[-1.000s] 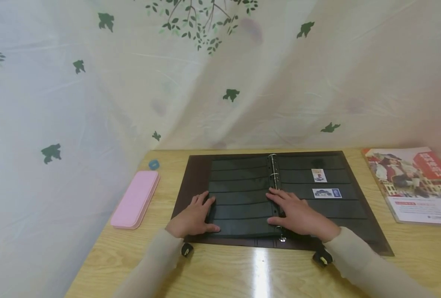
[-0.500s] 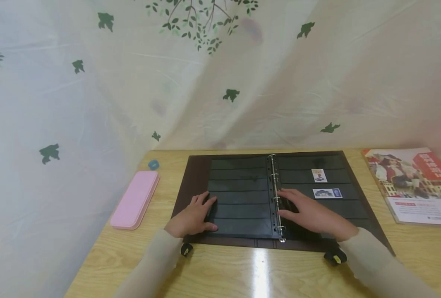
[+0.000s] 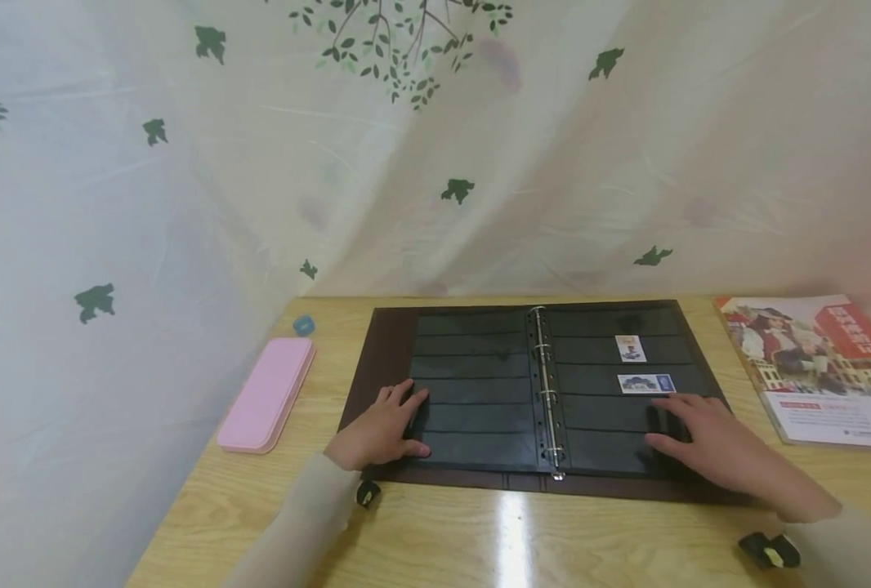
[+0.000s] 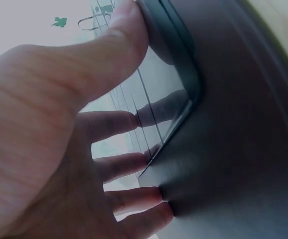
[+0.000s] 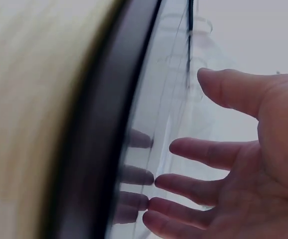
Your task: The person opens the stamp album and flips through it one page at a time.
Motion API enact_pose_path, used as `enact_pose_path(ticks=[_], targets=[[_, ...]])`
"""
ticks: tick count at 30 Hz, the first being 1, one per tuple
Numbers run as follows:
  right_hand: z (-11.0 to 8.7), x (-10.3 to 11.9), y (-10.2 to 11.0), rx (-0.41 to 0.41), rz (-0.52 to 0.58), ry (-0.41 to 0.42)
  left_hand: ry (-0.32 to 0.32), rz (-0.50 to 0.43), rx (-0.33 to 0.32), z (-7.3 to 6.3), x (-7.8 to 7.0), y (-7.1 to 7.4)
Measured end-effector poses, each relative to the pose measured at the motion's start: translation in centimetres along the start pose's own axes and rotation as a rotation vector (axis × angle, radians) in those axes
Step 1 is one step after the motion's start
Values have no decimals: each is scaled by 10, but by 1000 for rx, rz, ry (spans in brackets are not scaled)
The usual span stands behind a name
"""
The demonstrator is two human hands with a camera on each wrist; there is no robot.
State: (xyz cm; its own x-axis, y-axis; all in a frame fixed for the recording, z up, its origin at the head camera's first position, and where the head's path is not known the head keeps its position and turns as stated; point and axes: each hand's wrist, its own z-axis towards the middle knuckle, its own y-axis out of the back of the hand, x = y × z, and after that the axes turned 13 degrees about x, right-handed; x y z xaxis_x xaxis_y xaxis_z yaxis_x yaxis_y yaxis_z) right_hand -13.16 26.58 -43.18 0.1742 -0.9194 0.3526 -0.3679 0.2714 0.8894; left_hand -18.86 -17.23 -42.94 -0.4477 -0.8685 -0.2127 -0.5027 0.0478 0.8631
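A ring-bound stamp album (image 3: 472, 392) lies spread on the table, its black pages crossed by strip pockets and its metal rings (image 3: 548, 396) running down the middle. Two stamps sit in the right page: an upright one (image 3: 630, 349) and, below it, a wide blue-and-white one (image 3: 646, 384). My left hand (image 3: 380, 426) rests with fingers spread on the left page's outer edge; in the left wrist view the thumb (image 4: 119, 45) lies over the page. Over the right page is my right hand (image 3: 715, 441), fingers extended, fingertips (image 5: 159, 180) at the glossy surface just below the wide stamp.
Left of the album lies a pink case (image 3: 268, 395), with a small blue object (image 3: 304, 326) behind it. A magazine (image 3: 818, 367) with a colourful cover is at the right. A patterned cloth (image 3: 406, 163) hangs behind the wooden table (image 3: 435, 539).
My right hand has moved right, from the left page's inner edge across the rings to the right page. The left page now lies flatter. My left hand has stayed put.
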Motion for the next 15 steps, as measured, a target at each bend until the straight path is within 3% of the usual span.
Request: enact_pose_path(ticks=[8, 15], targets=[[-13, -28, -3, 12, 5, -95, -3, -5, -3, -1, -1, 1], [-14, -34, -4, -9, 9, -105, 3, -17, 5, -1, -1, 1]])
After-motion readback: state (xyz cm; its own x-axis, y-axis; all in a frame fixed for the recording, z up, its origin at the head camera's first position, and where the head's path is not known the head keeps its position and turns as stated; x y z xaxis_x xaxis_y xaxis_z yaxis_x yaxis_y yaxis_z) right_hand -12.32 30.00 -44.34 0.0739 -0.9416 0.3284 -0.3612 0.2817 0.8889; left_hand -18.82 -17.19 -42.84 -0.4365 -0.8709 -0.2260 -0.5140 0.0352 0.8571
